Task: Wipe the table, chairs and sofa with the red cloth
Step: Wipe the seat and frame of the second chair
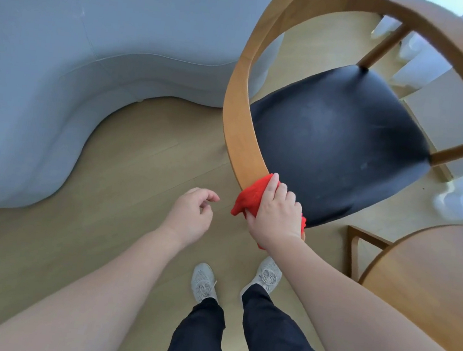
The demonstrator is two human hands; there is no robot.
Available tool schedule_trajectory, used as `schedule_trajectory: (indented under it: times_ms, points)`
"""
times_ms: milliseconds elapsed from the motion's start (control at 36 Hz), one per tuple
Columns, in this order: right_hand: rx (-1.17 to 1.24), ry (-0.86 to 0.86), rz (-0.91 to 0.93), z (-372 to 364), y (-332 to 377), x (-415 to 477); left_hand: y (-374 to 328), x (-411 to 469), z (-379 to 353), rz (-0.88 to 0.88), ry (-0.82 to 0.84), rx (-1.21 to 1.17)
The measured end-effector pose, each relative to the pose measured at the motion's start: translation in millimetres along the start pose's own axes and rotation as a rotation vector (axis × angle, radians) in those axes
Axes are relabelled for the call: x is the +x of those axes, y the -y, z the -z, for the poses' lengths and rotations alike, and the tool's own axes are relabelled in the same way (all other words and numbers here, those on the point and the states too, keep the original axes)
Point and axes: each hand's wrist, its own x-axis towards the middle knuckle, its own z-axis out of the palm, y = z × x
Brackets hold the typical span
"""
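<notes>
The right hand (276, 213) grips the red cloth (251, 198), its fingers curled over the bunched fabric and pressing it against the curved wooden backrest (238, 123) of the chair (337, 138). The cloth is wrapped over the rail at its near end, with one red corner hanging below on the left of the hand and a little more showing at the wrist side. The fingertips lie on top of the rail, above the black seat cushion.

The left hand (192, 214) holds nothing. It hangs in the air just beside the cloth, over the wooden floor (124, 179), with the fingers loosely curled and the thumb apart from them; it touches neither the chair nor the cloth.

The pale blue sofa (64, 52) fills the left side, its rounded end close to the chair's back. A round wooden table (443, 271) shows at the lower right, near the chair's seat. Below, the person's grey shoes (204, 282) and dark trousers stand on the floor.
</notes>
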Motion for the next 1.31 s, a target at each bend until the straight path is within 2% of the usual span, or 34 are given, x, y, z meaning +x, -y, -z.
schedule_trajectory:
  times_ms: [139, 278, 1083, 1306]
  points:
    - [-0.001, -0.004, 0.003, 6, 12, 13, 0, 5, 9, 0.01, -0.05, -0.021]
    - [0.001, -0.019, -0.019, 11, 25, 28, 8, 15, 18, 0.03, -0.027, -0.048]
    - [0.065, -0.083, -0.248, 52, 101, 128, 25, 120, 109, -0.121, 0.041, 0.079]
    - [0.083, -0.09, -0.244, 61, 108, 152, 28, 130, 113, -0.098, 0.019, 0.094]
